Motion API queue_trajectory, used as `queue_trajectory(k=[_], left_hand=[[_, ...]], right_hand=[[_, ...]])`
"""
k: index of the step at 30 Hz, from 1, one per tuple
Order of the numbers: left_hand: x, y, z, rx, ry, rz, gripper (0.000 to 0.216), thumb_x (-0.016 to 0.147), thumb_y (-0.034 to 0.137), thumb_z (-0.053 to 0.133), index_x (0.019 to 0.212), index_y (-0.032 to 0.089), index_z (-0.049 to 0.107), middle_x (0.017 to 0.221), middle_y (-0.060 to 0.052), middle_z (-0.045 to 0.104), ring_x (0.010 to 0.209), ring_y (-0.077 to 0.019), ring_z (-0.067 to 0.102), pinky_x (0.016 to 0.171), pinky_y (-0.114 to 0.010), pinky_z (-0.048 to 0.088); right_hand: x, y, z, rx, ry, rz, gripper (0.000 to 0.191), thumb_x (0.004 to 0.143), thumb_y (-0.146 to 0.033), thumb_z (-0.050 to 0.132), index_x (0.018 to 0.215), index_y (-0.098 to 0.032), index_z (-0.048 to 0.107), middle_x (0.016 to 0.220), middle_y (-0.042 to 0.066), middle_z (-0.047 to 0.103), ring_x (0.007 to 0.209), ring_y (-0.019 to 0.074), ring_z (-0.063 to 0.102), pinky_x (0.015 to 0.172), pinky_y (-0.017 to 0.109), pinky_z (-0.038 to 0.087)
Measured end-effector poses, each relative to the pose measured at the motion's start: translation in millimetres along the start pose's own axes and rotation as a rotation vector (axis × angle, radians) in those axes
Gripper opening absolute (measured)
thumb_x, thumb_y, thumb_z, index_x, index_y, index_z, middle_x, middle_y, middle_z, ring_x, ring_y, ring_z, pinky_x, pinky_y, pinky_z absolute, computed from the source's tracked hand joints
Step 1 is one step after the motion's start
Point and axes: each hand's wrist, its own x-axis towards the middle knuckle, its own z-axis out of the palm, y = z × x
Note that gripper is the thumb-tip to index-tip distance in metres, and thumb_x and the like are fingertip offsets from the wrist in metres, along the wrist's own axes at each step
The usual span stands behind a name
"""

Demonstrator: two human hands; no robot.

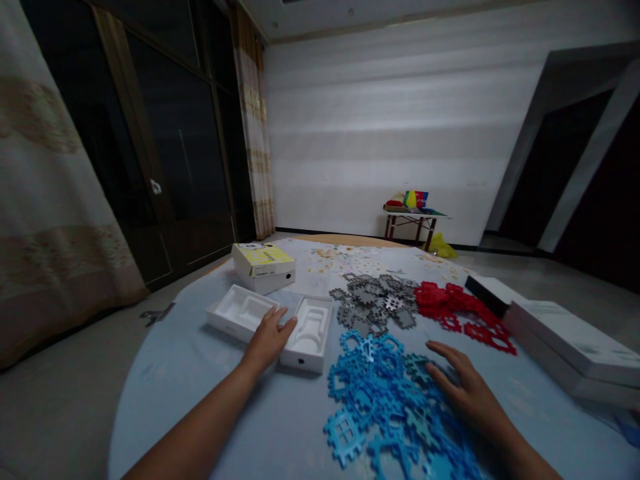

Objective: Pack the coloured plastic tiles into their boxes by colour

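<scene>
Where the toothed blue pieces (367, 380) lie heaped on the near part of the counter (170, 383), I list the handling first. Blue pieces: flat, overlapping, some with window-like openings; best taken, I judge, one at a time from the heap's border, pinched across the flat faces and raised straight up, since the teeth look apt to snag their neighbours. Grey pieces (370, 300): a heap just beyond the blue; a wide sweep could mix the two, so I would advise short, lifted moves. Red pieces (445, 300): a further heap, right of the grey.

Left hand (269, 337): palm down, fingers loosely spread, over the place where the left white tray (227, 325) and the right white tray (313, 363) come close; pinching nothing that I can see; whether it touches either, I cannot tell. For steadying, I would favour the trays' outer walls over their moulded insides.

Right hand (463, 383): above the right border of the blue heap, fingers parted and gently curved, thumb apart, nothing visible in the grasp; contact with the pieces unclear to me. Forearms: both angled inward from the lower corners.
</scene>
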Motion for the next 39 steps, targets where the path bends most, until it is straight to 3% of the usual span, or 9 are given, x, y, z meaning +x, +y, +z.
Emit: queue_trajectory(k=[4, 6, 8, 12, 15, 21, 26, 33, 39], left_hand=[[-17, 0, -6, -0.096, -0.2, 0.156, 0.069, 0.072, 0.057, 0.049, 0.129, 0.018, 0.044, 0.145, -0.013, 0.027, 0.12, -0.0243, 0.045, 0.093, -0.034, 0.042], [-25, -3, -9, -0.041, -0.372, 0.309, 0.075, 0.064, 0.057, 0.06, 0.129, 0.024, 0.043, 0.144, -0.01, 0.029, 0.128, -0.0262, 0.032, 0.1, -0.039, 0.034], [-29, -8, -9, 0.072, -0.435, 0.409, 0.07, 0.062, 0.052, 0.065, 0.125, 0.027, 0.048, 0.143, -0.008, 0.033, 0.132, -0.0273, 0.025, 0.105, -0.043, 0.025], [-21, -12, 1, 0.263, -0.256, 0.463, 0.036, 0.074, 0.039, 0.056, 0.107, 0.027, 0.061, 0.134, -0.007, 0.047, 0.127, -0.0269, 0.034, 0.102, -0.047, 0.025], [-4, -9, 10, 0.407, -0.086, 0.453, 0.026, 0.076, 0.035, 0.053, 0.097, 0.025, 0.064, 0.124, -0.006, 0.056, 0.121, -0.0278, 0.041, 0.097, -0.048, 0.027], [26, 4, 24, 0.556, 0.098, 0.333, 0.042, 0.077, 0.025, 0.049, 0.118, 0.015, 0.053, 0.133, -0.017, 0.045, 0.119, -0.0311, 0.04, 0.093, -0.048, 0.027], [12, 10, 12, 0.659, 0.215, 0.279, 0.053, 0.077, 0.028, 0.047, 0.128, 0.013, 0.041, 0.135, -0.017, 0.041, 0.119, -0.0299, 0.038, 0.092, -0.045, 0.027], [-19, -5, -32, 0.739, 0.011, 0.179, 0.036, 0.076, 0.021, 0.046, 0.109, 0.011, 0.056, 0.095, -0.014, 0.065, 0.095, -0.0283, 0.055, 0.085, -0.042, 0.031], [-46, 17, -20, 0.683, -0.05, 0.254, 0.032, 0.08, 0.025, 0.044, 0.105, 0.015, 0.06, 0.098, -0.011, 0.067, 0.093, -0.0242, 0.057, 0.084, -0.035, 0.035]], right_hand=[[-1, 2, 0, 0.012, -0.003, 0.002, 0.043, 0.077, -0.048, 0.051, 0.111, -0.023, 0.057, 0.117, 0.009, 0.055, 0.112, 0.025, 0.049, 0.097, 0.042, 0.04], [-1, 2, 1, 0.016, -0.01, -0.001, 0.042, 0.078, -0.048, 0.051, 0.112, -0.024, 0.057, 0.118, 0.009, 0.054, 0.112, 0.0246, 0.049, 0.098, 0.042, 0.04], [-1, 0, 1, 0.014, -0.011, -0.012, 0.041, 0.078, -0.046, 0.05, 0.112, -0.023, 0.057, 0.118, 0.009, 0.054, 0.113, 0.0243, 0.048, 0.098, 0.042, 0.039], [1, -6, -1, 0.001, 0.002, -0.022, 0.04, 0.079, -0.045, 0.05, 0.111, -0.022, 0.057, 0.118, 0.01, 0.055, 0.113, 0.0241, 0.048, 0.099, 0.043, 0.038], [2, -9, -2, 0.006, 0.014, -0.018, 0.04, 0.079, -0.045, 0.051, 0.111, -0.023, 0.057, 0.117, 0.01, 0.055, 0.112, 0.0238, 0.048, 0.098, 0.043, 0.039], [2, -8, -3, 0.007, 0.018, -0.011, 0.04, 0.079, -0.045, 0.051, 0.11, -0.022, 0.058, 0.117, 0.01, 0.055, 0.112, 0.0242, 0.048, 0.098, 0.043, 0.039], [1, -4, -3, -0.008, 0.013, -0.021, 0.039, 0.079, -0.045, 0.05, 0.111, -0.023, 0.057, 0.118, 0.01, 0.054, 0.113, 0.0243, 0.048, 0.099, 0.044, 0.038], [0, -7, -1, 0.01, 0.015, -0.056, 0.04, 0.079, -0.045, 0.051, 0.112, -0.024, 0.056, 0.118, 0.01, 0.055, 0.112, 0.0241, 0.048, 0.098, 0.043, 0.039], [-2, -7, 1, -0.015, 0.005, -0.063, 0.04, 0.08, -0.046, 0.05, 0.112, -0.023, 0.056, 0.118, 0.01, 0.054, 0.112, 0.0245, 0.047, 0.098, 0.044, 0.039]])
